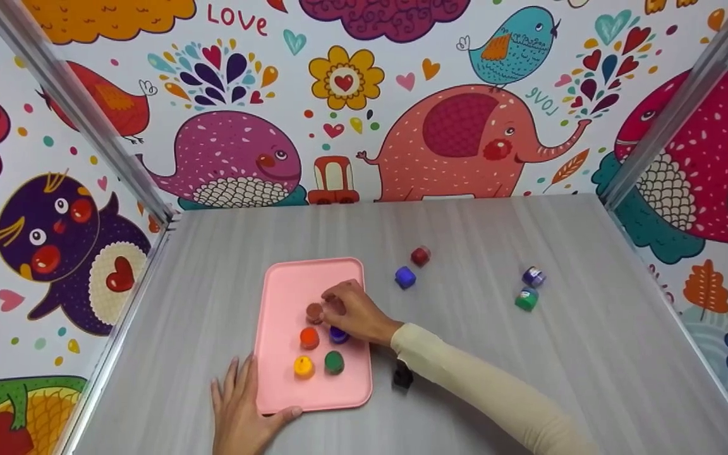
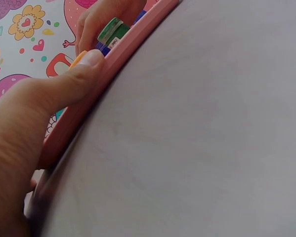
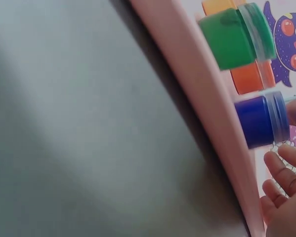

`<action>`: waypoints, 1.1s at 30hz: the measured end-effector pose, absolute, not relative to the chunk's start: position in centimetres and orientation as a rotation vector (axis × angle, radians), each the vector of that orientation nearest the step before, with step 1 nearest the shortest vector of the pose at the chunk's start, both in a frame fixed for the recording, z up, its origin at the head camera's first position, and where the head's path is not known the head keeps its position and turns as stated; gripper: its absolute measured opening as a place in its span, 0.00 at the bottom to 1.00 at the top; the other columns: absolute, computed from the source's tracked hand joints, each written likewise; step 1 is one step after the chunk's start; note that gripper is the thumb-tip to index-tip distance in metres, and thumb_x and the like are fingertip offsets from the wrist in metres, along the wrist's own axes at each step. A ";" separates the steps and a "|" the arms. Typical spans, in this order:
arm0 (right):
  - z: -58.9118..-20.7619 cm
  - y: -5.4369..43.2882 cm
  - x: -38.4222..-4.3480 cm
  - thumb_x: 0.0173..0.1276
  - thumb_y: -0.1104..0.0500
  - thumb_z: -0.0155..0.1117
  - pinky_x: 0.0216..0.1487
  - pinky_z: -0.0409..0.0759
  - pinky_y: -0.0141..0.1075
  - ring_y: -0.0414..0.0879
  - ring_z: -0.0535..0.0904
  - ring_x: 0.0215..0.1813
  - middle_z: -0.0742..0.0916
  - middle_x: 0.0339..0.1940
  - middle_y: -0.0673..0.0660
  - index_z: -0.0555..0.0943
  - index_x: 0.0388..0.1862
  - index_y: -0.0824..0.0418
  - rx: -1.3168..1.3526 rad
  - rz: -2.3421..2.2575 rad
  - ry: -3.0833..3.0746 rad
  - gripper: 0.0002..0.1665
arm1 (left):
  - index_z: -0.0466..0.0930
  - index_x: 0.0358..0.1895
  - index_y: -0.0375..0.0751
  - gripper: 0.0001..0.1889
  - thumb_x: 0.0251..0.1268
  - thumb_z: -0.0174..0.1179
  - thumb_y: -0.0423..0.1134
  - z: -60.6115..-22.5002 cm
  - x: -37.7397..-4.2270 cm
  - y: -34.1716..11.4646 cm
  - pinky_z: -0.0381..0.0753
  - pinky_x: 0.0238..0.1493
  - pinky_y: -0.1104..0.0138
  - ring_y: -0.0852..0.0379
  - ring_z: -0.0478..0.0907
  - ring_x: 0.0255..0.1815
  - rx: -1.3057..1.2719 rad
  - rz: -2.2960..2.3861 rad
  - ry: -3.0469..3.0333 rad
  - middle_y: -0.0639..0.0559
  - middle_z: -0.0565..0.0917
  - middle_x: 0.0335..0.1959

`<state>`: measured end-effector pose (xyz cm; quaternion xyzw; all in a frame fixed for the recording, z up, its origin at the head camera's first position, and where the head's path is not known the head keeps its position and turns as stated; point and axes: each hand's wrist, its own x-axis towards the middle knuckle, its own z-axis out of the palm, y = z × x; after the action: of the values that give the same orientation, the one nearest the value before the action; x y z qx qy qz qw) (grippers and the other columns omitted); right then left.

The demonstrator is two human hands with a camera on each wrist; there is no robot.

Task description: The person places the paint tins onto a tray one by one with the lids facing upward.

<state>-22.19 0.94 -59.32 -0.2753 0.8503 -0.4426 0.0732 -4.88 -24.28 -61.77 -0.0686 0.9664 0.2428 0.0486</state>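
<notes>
A pink tray (image 1: 313,278) lies on the table with small paint jars on it: brown (image 1: 315,313), orange (image 1: 309,338), yellow (image 1: 304,366), green (image 1: 334,362) and blue (image 1: 339,335). The person's right hand (image 1: 356,311) hovers over the tray's right side, thumb and fingers apart. Its fingertips are close beside the brown jar; whether they touch it cannot be told. In the right wrist view, the blue jar (image 3: 256,122) partly hides that hand's thumb. The left hand (image 1: 244,407) rests against the tray's near left corner, fingers straight along the side, thumb (image 2: 83,74) on the near rim.
Right of the tray stand a red jar (image 1: 420,255) and a second blue jar (image 1: 405,277). Farther right are a dark blue jar (image 1: 534,276) and another green jar (image 1: 526,299). A black jar (image 1: 402,376) sits under the right forearm. Printed walls (image 1: 345,139) bound the table.
</notes>
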 end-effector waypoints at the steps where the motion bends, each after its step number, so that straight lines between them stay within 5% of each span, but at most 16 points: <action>1: -59.2 1.3 -22.2 0.78 0.57 0.72 0.66 0.82 0.38 0.48 0.77 0.61 0.85 0.59 0.57 0.84 0.65 0.65 -0.832 -1.334 2.553 0.22 | 0.52 0.88 0.29 0.78 0.46 0.71 0.86 -61.7 -4.9 -24.2 0.22 0.82 0.27 0.22 0.44 0.88 -0.214 0.734 2.941 0.24 0.57 0.87; 13: -58.3 5.2 -23.4 0.81 0.55 0.71 0.63 0.81 0.45 0.55 0.75 0.63 0.85 0.59 0.62 0.83 0.66 0.67 -0.772 -1.385 2.587 0.23 | 0.49 0.88 0.28 0.79 0.47 0.70 0.86 -61.3 -5.0 -24.2 0.20 0.81 0.26 0.21 0.41 0.88 -0.249 0.701 2.899 0.24 0.55 0.87; 20: -58.1 7.3 -24.0 0.79 0.60 0.72 0.72 0.78 0.54 0.57 0.76 0.66 0.87 0.61 0.65 0.83 0.66 0.71 -0.787 -1.430 2.626 0.23 | 0.50 0.88 0.29 0.79 0.46 0.70 0.86 -61.5 -5.1 -24.2 0.21 0.80 0.25 0.21 0.40 0.88 -0.254 0.715 2.889 0.25 0.55 0.87; 33: -58.2 11.3 -25.1 0.78 0.62 0.73 0.74 0.77 0.59 0.63 0.77 0.68 0.86 0.62 0.66 0.83 0.63 0.72 -0.749 -1.522 2.712 0.20 | 0.51 0.88 0.28 0.79 0.45 0.71 0.85 -61.6 -5.2 -23.9 0.23 0.81 0.25 0.21 0.42 0.88 -0.247 0.719 2.901 0.24 0.56 0.87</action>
<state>-25.09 11.27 -58.23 -0.2340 0.8475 -0.4755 -0.0286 -5.24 -23.94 -61.61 -0.0823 0.9649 0.2390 0.0714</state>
